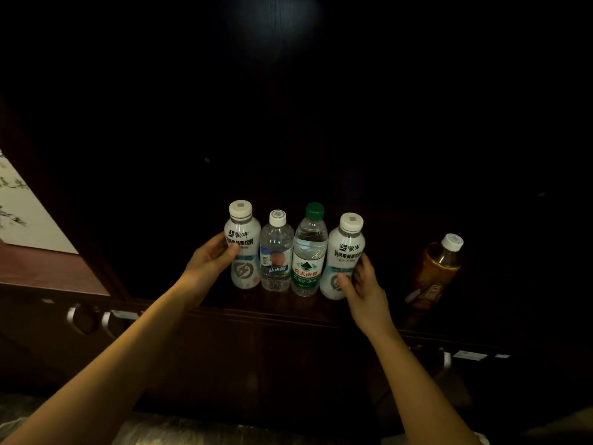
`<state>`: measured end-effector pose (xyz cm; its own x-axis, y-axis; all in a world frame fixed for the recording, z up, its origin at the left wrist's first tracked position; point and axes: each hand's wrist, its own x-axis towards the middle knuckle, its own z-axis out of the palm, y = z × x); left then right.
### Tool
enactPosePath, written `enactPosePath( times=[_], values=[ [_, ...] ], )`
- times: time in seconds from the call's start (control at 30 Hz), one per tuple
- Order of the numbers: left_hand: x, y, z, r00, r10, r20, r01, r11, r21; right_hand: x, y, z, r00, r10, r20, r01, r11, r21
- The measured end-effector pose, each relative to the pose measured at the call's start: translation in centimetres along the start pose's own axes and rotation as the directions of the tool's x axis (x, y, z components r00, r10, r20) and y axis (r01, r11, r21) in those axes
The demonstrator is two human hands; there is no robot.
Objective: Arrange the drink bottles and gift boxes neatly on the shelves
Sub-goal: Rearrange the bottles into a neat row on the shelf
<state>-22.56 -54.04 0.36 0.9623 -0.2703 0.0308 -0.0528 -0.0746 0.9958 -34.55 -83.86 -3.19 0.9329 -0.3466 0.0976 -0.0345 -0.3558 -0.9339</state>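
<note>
At the far left, on a neighbouring shelf, a pale gift box [22, 213] with painted branches leans near the front edge. On the dark wooden shelf [272, 311], four bottles stand upright in a tight row close to the front edge. The left hand [208, 263] cups the left flank of the first white milk-drink bottle [243, 248], thumb on its front, fingers curled part-way round but not closed over it. Next come a small clear water bottle [276, 252] and a green-capped water bottle [309, 252], touching their neighbours. The right hand [362, 284] lies open against the right side of the second white milk-drink bottle [342, 258], fingers spread, pressing rather than gripping. Both forearms reach up and inward from below. This looks like squaring up the row by squeezing it from both ends. Well apart to the right, an amber tea bottle [438, 268] tilts in the shadow; the likely next move is bringing it upright into line, which needs a proper grasp.
</note>
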Motion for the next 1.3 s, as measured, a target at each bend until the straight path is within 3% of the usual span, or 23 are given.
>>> enactPosePath(
  times=[0.27, 0.37, 0.47, 0.53, 0.6, 0.73, 1.3],
  values=[
    [-0.2, -0.2, 0.0, 1.000, 0.022, -0.003, -0.022, 1.000, -0.001, -3.9, 3.4, -6.4, 0.944, 0.044, -0.328, -0.098, 0.984, -0.151],
    [-0.2, -0.2, -0.1, 1.000, 0.027, 0.003, -0.027, 0.999, -0.018, -4.7, 4.9, -9.6, 0.884, 0.049, -0.466, -0.172, 0.959, -0.224],
    [-0.3, -0.2, -0.2, 1.000, 0.022, 0.002, -0.022, 0.999, -0.028, -4.4, 5.6, -11.8, 0.809, 0.082, -0.582, -0.211, 0.965, -0.158],
    [-0.3, -0.2, -0.1, 1.000, 0.017, 0.002, -0.017, 1.000, -0.025, -3.5, 5.4, -12.7, 0.816, 0.122, -0.565, -0.196, 0.978, -0.072],
    [-0.4, -0.1, 0.0, 1.000, 0.010, 0.002, -0.010, 1.000, -0.023, -2.5, 4.8, -13.2, 0.867, 0.151, -0.475, -0.187, 0.982, -0.030],
    [-0.5, 0.1, 0.0, 1.000, 0.009, 0.008, -0.008, 1.000, -0.021, -1.1, 4.5, -13.1, 0.947, 0.077, -0.313, -0.100, 0.993, -0.058],
    [-1.1, 0.6, 0.4, 1.000, 0.000, -0.022, 0.000, 1.000, -0.005, -0.1, 2.1, -5.4, 0.984, 0.034, -0.175, -0.038, 0.999, -0.021]
  ],
)
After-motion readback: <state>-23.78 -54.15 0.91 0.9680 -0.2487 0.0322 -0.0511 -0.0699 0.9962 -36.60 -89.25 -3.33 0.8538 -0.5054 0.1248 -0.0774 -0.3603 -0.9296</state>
